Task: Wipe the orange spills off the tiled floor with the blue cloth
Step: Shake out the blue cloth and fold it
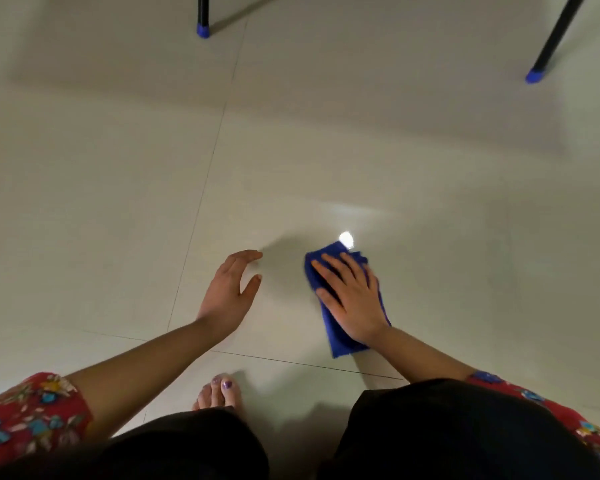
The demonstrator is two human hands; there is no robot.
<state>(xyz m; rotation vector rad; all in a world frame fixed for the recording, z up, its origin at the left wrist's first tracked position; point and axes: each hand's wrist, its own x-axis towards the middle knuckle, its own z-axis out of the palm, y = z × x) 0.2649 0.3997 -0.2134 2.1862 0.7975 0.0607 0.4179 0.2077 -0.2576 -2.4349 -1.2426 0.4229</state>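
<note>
A folded blue cloth (pixel 336 336) lies flat on the pale tiled floor (pixel 430 188), a little right of centre. My right hand (pixel 352 296) presses down on it with its fingers straight and spread. My left hand (pixel 227 294) hovers to the left of the cloth, fingers relaxed and holding nothing, apart from the cloth. I see no orange spill on the visible tiles; whatever lies under the cloth is hidden. A bright light reflection (pixel 346 239) shines on the floor just beyond the cloth.
Two black furniture legs with blue caps stand at the back, one at top centre (pixel 202 29) and one at top right (pixel 537 76). My bare foot (pixel 219 393) rests on the floor near me, between my dark-clad knees.
</note>
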